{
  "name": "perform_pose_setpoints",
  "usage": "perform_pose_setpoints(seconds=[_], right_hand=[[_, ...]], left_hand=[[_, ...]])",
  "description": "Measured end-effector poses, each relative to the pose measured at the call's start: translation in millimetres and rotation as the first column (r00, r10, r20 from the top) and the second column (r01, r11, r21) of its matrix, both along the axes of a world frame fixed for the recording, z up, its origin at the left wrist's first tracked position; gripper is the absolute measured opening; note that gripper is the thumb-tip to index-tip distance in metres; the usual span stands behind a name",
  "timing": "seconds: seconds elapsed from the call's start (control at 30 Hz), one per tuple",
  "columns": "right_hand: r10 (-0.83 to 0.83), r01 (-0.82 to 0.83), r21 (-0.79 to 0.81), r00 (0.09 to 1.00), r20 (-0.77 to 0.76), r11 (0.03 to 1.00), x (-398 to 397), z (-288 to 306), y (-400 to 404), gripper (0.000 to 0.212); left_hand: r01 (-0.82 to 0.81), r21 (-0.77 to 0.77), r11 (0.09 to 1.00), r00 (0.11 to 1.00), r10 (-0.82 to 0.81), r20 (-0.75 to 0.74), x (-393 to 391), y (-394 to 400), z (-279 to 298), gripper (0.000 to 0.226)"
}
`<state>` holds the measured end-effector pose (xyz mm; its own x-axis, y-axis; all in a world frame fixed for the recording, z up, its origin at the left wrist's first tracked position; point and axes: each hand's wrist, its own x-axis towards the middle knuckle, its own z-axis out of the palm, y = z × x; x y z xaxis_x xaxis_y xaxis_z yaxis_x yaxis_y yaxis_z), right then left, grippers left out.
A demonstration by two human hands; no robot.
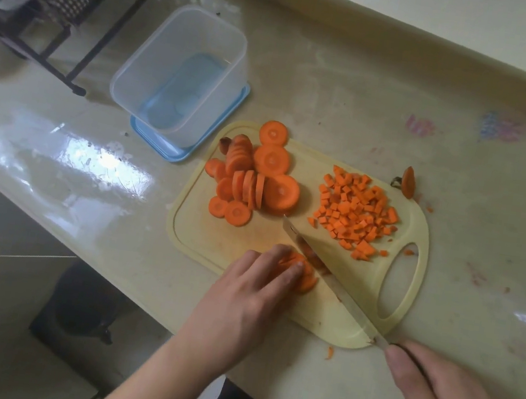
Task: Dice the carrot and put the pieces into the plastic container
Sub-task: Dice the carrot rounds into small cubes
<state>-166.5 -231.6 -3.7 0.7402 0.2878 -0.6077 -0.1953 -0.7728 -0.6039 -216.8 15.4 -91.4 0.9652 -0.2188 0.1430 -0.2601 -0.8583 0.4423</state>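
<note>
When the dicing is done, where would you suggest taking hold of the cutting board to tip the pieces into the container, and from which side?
Probably by the oval handle cutout at the cutting board's right end, coming from the right. The slot gives fingers a hold, and that end lies farthest from the plastic container, so lifting it would tilt the diced carrot leftward toward the container.

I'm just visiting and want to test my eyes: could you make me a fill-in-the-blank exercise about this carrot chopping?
1. The right hand holds a ____.
2. The left hand presses carrot slices onto the ____ board.
3. The container stands on a ____ lid.
4. The diced pile lies nearer the board's ____ than the round slices do.

Missing words: knife; cutting; blue; handle
</note>
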Motion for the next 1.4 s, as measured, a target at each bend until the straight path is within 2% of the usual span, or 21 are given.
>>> perform_pose_setpoints(seconds=[0.1,0.3,0.63,0.9,1.07,1.17,1.4], right_hand=[[0.008,-0.008,0.003,1.0,0.003,1.0,0.8,-1.6,-1.4,0.086],[0.037,-0.036,-0.005,0.999,0.026,0.999,-0.5,-6.5,-2.1,0.087],[0.118,-0.116,-0.022,0.985,0.126,0.993,16.9,-9.8,-5.0,0.081],[0.204,-0.197,-0.06,0.966,0.159,0.979,26.4,-12.2,-16.5,0.072],[0.219,-0.215,-0.046,0.964,0.151,0.976,26.1,-15.1,-19.3,0.062],[0.248,-0.244,-0.05,0.959,0.136,0.969,26.2,-18.1,-22.7,0.067],[0.262,-0.256,-0.063,0.958,0.116,0.965,31.4,-17.2,-25.4,0.065]], left_hand=[[0.079,0.024,0.997,0.997,-0.078,-0.024,4.3,13.0,-1.9,0.035],[0.185,-0.054,0.981,0.982,-0.187,-0.022,18.3,25.5,-2.1,0.031],[-0.031,-0.097,0.995,0.999,0.029,-0.024,9.9,-16.0,-1.2,0.018],[0.016,-0.031,0.999,1.0,-0.016,0.008,7.5,-9.1,-0.1,0.03],[0.111,-0.029,0.993,0.99,-0.108,0.09,10.5,-10.5,-5.5,0.021],[0.161,-0.049,0.986,0.984,-0.157,0.084,8.5,-10.1,-8.5,0.021],[0.084,-0.095,0.992,0.993,-0.076,0.093,8.1,-4.7,-11.0,0.028]])
